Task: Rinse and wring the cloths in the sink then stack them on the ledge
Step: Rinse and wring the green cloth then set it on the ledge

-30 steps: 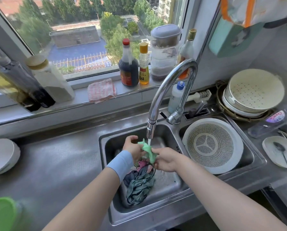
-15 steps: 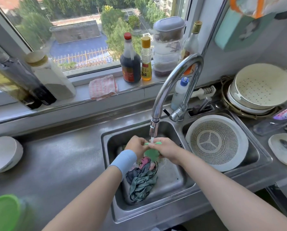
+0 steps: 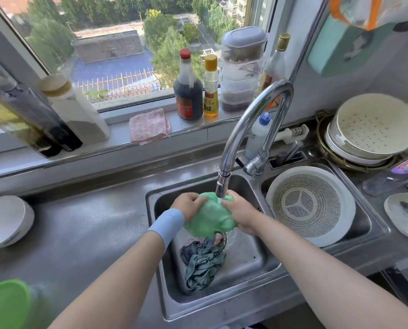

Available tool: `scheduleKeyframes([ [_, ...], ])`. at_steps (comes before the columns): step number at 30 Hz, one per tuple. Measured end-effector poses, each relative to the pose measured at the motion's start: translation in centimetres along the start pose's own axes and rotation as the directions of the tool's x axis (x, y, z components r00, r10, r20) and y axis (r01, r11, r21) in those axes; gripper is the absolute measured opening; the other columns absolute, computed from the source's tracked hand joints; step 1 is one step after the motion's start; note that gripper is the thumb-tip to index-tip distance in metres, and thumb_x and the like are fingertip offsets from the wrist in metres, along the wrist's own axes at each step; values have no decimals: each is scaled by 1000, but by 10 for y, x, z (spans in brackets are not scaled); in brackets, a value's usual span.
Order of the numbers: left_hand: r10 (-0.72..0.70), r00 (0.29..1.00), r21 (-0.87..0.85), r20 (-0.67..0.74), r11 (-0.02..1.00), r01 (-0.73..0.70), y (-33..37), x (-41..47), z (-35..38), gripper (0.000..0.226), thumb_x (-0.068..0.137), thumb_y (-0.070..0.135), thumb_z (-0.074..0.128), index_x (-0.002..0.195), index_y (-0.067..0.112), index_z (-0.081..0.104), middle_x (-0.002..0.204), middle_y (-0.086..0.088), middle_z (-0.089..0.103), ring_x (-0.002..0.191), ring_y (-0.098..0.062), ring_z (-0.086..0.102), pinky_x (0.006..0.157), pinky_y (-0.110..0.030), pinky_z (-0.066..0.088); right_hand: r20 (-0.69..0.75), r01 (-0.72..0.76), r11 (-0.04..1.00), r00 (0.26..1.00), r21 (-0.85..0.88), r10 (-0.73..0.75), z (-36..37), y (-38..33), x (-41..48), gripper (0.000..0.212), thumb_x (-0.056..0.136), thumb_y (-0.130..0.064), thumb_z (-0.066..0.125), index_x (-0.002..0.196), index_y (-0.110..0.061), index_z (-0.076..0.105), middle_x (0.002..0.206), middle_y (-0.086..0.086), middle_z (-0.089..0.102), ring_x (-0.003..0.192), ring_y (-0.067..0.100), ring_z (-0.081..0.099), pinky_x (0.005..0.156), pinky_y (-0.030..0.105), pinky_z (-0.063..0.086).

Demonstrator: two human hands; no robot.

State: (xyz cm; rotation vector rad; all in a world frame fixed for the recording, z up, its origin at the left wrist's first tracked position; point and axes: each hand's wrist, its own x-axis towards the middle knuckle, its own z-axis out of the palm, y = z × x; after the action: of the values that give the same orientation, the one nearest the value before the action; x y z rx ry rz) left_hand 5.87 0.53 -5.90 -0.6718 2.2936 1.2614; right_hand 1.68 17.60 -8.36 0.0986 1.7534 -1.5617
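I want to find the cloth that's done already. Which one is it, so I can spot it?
Look at the window ledge behind the sink. Left of the dark sauce bottle lies a pink-and-white checked cloth, folded flat, one edge hanging over the ledge. It is the only cloth up there; the others are in the sink basin.

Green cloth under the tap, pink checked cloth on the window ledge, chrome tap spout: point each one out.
green cloth (image 3: 210, 222), head view, middle of the bunched fabric
pink checked cloth (image 3: 149, 125), head view, centre of its top face
chrome tap spout (image 3: 223, 186), head view, nozzle end
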Motion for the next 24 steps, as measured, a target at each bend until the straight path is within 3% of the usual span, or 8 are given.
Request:
scheduleKeyframes([
  [4, 4, 985, -517, 171, 852, 86, 11, -1, 5, 6, 95, 8, 62, 101, 8, 63, 98, -14, 71, 79, -21, 71, 72, -31, 60, 44, -5, 999, 999, 43, 3, 4, 2, 0, 37, 89, -5, 46, 122, -15, 58, 113, 18, 65, 101, 31, 60, 89, 44, 49],
  [8, 117, 976, -596, 183, 803, 15, 14, -4, 18, 21, 87, -1, 70, 108, 1, 68, 110, -22, 71, 94, -26, 72, 85, -33, 59, 55, -27, 1000, 998, -10, 28, 4, -2, 1, 35, 91, -19, 59, 125, -15, 51, 121, 14, 63, 113, 28, 62, 101, 44, 48],
  [11, 126, 982, -569, 140, 822, -24, 7, 0, 19, 30, 85, -6, 66, 110, 10, 70, 108, -16, 72, 95, -25, 70, 93, -37, 56, 11, 3, 987, 1000, -163, -1, 1, -1, 6, 29, 97, -30, 61, 120, -16, 52, 118, 16, 66, 106, 28, 66, 96, 50, 53],
  [14, 133, 976, -375, 173, 925, -60, 1, 4, 17, 57, 81, -8, 66, 126, 26, 55, 117, -5, 63, 97, -17, 65, 90, -32, 54, 19, -22, 1000, 1000, 15, 22, 0, -9, 5, 21, 99, -2, 46, 118, -10, 49, 109, 19, 64, 87, 26, 66, 74, 44, 57],
  [16, 131, 953, -285, 273, 957, -50, 4, 2, 17, 68, 82, -4, 67, 135, 33, 46, 118, -2, 64, 95, -13, 66, 81, -25, 54, 106, -35, 989, 994, 143, 20, -1, -14, 3, 28, 96, 7, 42, 120, -6, 50, 107, 21, 65, 88, 32, 66, 73, 46, 55],
  [18, 94, 964, -180, 248, 982, -50, 8, 3, 16, 53, 85, 3, 67, 131, 28, 55, 109, -2, 68, 82, -13, 65, 74, -24, 53, 109, -30, 993, 994, 117, 17, -2, -16, 2, 28, 92, 10, 43, 110, -8, 54, 101, 19, 64, 88, 33, 62, 75, 44, 52],
  [21, 27, 992, 81, 124, 996, -37, 11, 5, 9, 11, 86, 26, 73, 93, 17, 72, 81, 1, 67, 65, -14, 57, 64, -27, 50, 32, -1, 998, 999, -68, 3, -4, -14, 2, 40, 83, 15, 38, 109, -11, 55, 98, 14, 61, 84, 25, 59, 74, 39, 50],
  [24, 53, 997, -6, 51, 999, -52, 8, 7, 6, 23, 85, 37, 74, 91, 15, 70, 75, 1, 67, 58, -13, 57, 51, -21, 46, 108, 92, 976, 992, -196, -71, -11, -4, 0, 59, 78, 9, 55, 126, -25, 50, 112, 14, 65, 100, 27, 65, 85, 43, 55],
])
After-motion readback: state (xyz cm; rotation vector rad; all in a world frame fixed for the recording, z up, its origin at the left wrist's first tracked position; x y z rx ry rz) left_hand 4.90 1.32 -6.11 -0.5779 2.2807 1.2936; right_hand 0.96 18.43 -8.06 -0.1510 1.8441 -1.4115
